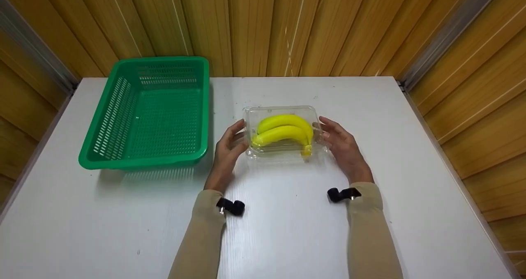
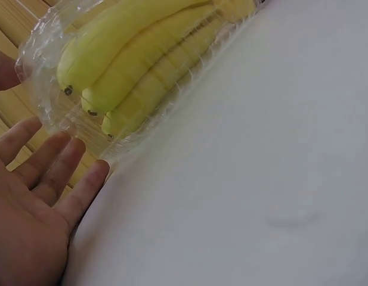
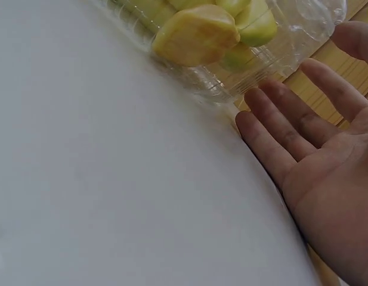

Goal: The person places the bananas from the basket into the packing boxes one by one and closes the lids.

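Note:
A clear plastic box (image 1: 252,115) with a bunch of yellow bananas (image 1: 283,134) inside sits on the white table. My left hand (image 1: 224,157) is at the box's left end; in the left wrist view its spread, fairly straight fingers (image 2: 82,190) reach the plastic near the three banana tips (image 2: 121,74). At the opposite end is my right hand (image 1: 347,151), with extended fingertips (image 3: 255,98) right by the box wall in the right wrist view. There the thick stem end (image 3: 198,36) of the bunch faces this hand. Both thumbs stand near the box's upper edge.
On the left of the white table (image 1: 287,229) stands a green perforated plastic basket (image 1: 144,164), left of my left hand. Wood-panelled walls (image 1: 263,28) rise behind the table and on both sides. Small black cameras (image 1: 232,207) are worn on both beige sleeves.

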`<state>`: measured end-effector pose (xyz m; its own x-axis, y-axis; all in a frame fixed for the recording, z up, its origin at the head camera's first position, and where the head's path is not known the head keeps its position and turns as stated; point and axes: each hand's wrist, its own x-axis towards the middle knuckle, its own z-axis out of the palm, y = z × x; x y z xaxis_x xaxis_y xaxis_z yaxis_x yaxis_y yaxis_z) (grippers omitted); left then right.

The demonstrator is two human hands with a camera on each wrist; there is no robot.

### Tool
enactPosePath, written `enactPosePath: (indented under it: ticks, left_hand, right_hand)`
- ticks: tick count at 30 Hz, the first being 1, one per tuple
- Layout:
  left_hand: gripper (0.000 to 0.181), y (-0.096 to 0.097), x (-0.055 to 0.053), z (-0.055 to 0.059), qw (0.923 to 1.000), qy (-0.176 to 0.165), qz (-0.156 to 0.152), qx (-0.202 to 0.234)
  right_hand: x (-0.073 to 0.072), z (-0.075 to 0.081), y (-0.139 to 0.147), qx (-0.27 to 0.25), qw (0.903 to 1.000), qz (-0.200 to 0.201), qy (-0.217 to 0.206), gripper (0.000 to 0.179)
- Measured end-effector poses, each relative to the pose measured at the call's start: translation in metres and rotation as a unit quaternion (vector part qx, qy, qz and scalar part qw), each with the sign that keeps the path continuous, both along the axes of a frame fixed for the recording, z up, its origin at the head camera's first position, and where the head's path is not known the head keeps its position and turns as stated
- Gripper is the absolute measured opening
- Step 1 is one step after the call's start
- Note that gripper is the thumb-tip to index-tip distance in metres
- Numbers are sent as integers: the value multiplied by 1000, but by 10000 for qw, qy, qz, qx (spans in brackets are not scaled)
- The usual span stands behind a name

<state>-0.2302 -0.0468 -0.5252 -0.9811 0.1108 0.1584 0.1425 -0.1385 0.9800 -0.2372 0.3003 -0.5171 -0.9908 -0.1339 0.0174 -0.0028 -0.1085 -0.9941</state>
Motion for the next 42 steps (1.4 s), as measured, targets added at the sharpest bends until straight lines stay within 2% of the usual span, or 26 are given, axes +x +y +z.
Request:
enactPosePath:
  ticks: [4, 9, 21, 27, 35, 39, 42]
  left_hand:
    - [69, 0, 0, 0, 9999, -32, -81, -97]
    - [66, 1, -2, 0, 9998, -58, -3, -184]
    - [41, 5, -3, 1, 9979, -125, 604, 185]
    - [35, 9, -3, 4, 9959, -282, 855, 106]
    - [37, 9, -3, 2, 9965, -206, 811, 17]
    - [38, 9, -3, 2, 9968, -167, 779, 25]
    - [39, 8, -3, 2, 9970, -146, 756, 50]
  right_hand:
    - [0, 0, 0, -31, 10000, 2, -40, 57]
    - [-3, 0, -3, -25, 9999, -146, -22, 57]
    - [-8, 5, -11, 96, 9986, -507, -110, 55]
    - [-10, 8, -14, 287, 9960, -833, -172, 52]
    - [-12, 10, -18, 888, 9865, -1359, -210, 41]
    - [-13, 10, -19, 904, 9863, -1357, -254, 40]
    - [-14, 11, -19, 780, 9892, -1209, -288, 42]
